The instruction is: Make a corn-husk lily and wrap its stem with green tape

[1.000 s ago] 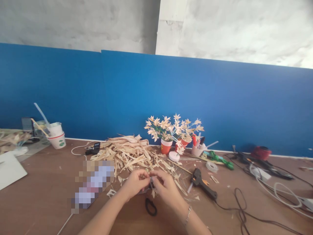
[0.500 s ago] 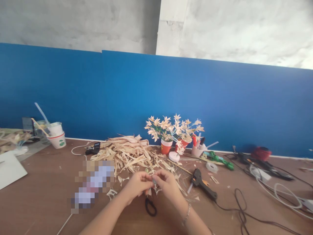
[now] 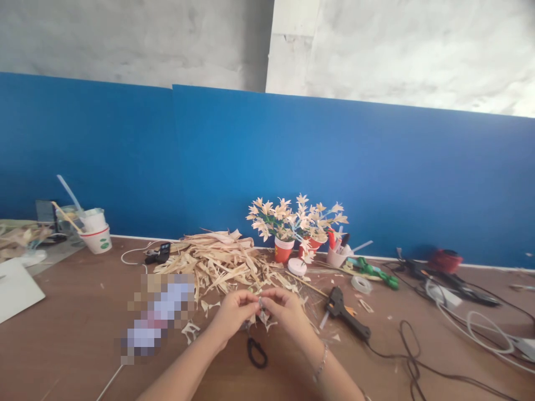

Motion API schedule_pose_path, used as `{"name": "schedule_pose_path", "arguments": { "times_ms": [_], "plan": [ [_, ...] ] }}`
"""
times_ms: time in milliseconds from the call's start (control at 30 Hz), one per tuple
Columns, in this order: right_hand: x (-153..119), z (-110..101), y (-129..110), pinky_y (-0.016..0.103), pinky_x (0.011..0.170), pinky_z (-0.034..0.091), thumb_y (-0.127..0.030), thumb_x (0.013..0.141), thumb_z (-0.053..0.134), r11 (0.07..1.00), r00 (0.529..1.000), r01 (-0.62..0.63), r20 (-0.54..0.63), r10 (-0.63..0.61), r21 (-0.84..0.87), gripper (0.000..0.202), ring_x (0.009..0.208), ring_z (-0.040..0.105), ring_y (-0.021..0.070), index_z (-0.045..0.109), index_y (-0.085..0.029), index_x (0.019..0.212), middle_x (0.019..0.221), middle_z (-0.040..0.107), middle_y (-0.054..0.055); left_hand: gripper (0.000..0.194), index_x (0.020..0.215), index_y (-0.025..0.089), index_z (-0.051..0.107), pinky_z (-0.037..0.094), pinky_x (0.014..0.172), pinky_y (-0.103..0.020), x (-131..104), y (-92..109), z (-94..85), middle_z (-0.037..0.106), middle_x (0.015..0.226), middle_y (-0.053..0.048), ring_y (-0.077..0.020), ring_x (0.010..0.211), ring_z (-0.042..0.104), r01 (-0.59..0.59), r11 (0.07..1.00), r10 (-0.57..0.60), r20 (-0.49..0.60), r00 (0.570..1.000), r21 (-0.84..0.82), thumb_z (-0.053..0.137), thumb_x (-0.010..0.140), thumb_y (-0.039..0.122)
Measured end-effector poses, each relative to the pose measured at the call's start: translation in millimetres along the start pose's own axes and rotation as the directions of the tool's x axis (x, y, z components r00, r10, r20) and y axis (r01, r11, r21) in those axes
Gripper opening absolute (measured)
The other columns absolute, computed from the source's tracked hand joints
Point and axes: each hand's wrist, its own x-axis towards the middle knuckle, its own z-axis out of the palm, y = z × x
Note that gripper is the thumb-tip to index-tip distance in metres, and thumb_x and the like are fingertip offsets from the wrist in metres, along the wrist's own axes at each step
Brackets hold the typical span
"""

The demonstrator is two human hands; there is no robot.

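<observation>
My left hand [image 3: 237, 313] and my right hand [image 3: 283, 312] meet over the table, fingertips pinched together. Between them is a small, pale greyish piece [image 3: 261, 304], mostly covered by the fingers; its kind is too small to make out. Just below the hands lie scissors, of which a black handle loop [image 3: 256, 353] shows. Cut scraps of dry husk [image 3: 267, 322] are scattered under and beside the fingers. Behind the hands spreads a heap of dry, straw-coloured husk strips [image 3: 221, 259].
Husk flowers [image 3: 301, 217] stand in red cups [image 3: 283, 252] at the back. A black glue gun [image 3: 346, 315] with its cord lies to the right, near a tape roll [image 3: 361, 284]. At left are a white cup [image 3: 97, 240] and a pixelated object [image 3: 159, 317].
Both hands stay together, with the fingers slightly shifted around the small piece. The left fingers have straightened a little, uncovering more scraps below. The view has shifted very slightly.
</observation>
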Motion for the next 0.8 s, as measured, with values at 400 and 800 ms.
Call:
{"name": "schedule_pose_path", "arguments": {
  "times_ms": [400, 800],
  "plan": [
    [2.3, 0.5, 8.5, 0.021, 0.048, 0.039, -0.03, 0.068, 0.06, 0.997, 1.0, 0.001, -0.01, -0.001, -0.074, 0.016, 0.051, 0.051, 0.0104, 0.055, -0.015, 0.063, 0.057, 0.058, -0.001, 0.011, 0.069, 0.012, 0.062, 0.037, 0.053, -0.022, 1.2, -6.0, 3.9, 0.062, 0.059, 0.0, -0.0102, 0.053, 0.049, -0.012, 0.999, 0.015, -0.074, 0.997, 0.04, 0.06, 0.064, 0.021],
    [-1.4, -0.6, 5.4, 0.02, 0.05, 0.037, -0.024, 0.071, 0.053, 0.953, 0.996, 0.065, -0.046, -0.082, -0.297, 0.012, 0.053, 0.049, 0.011, 0.056, -0.016, 0.063, 0.057, 0.057, -0.002, 0.013, 0.068, 0.012, 0.064, 0.037, 0.053, -0.021, 0.5, -9.5, 9.0, 0.064, 0.059, -0.001, -0.0111, 0.054, 0.052, 0.032, 0.999, -0.032, -0.096, 0.995, -0.008, 0.061, 0.063, 0.025]
  ]
}}
